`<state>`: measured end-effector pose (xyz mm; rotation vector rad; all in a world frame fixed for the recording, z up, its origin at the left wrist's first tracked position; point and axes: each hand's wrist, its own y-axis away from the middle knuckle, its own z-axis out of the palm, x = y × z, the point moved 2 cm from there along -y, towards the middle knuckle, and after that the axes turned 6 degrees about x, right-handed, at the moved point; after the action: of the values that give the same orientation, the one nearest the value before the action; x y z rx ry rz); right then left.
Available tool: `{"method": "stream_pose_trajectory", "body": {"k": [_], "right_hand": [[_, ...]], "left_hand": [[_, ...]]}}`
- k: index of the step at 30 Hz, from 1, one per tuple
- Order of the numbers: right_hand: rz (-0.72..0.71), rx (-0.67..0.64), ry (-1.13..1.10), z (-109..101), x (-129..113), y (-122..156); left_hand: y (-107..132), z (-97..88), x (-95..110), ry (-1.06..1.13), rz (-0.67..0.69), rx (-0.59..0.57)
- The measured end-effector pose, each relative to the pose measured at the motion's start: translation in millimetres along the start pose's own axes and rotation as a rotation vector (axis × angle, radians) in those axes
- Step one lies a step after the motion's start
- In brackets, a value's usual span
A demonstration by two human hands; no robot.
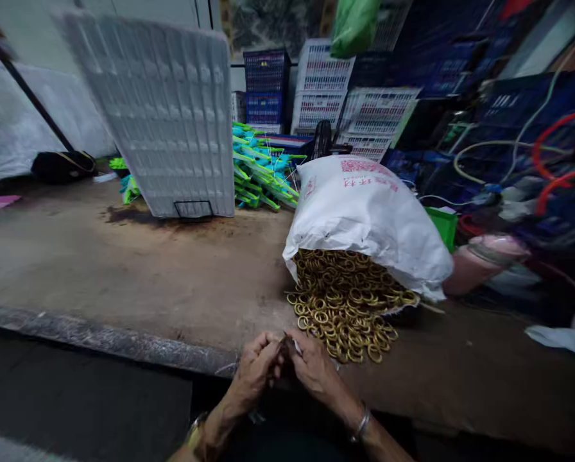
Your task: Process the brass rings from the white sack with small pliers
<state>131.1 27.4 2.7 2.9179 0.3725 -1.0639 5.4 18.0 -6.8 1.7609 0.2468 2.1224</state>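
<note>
My left hand (259, 367) and my right hand (313, 364) meet at the table's front edge, fingers closed in a pinch. Between the fingertips is something small, with a dark pointed tip and a pale bit by the right thumb; its kind is too small and blurred to tell. Just beyond my right hand lies a heap of brass-coloured rings (350, 321), spilling from the mouth of a white woven sack (364, 212) that rests on its side. The sack has red print on top.
On the brown tabletop (172, 276), a tall stack of translucent ribbed trays (172, 115) stands upright at the back left. Behind it are green and blue plastic pieces (263, 173). Stacked crates (321, 83) line the back. A pink cylinder (482, 263) and red hoses (540, 154) sit at right.
</note>
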Motion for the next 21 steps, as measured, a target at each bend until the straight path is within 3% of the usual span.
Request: {"method": "stream_pose_trajectory", "body": {"k": [8,15,21], "right_hand": [[-0.017,-0.045,0.123,7,5,2],[-0.039,-0.154,0.13,5,3,2],[0.008,-0.107,0.364,2,1,-6]], "left_hand": [[2,-1.3,-1,-0.052,0.048,0.033],[3,-5.1,-2,-0.109,0.192,0.029],[11,-12.6,-4,-0.001,0.064,-0.016]]}}
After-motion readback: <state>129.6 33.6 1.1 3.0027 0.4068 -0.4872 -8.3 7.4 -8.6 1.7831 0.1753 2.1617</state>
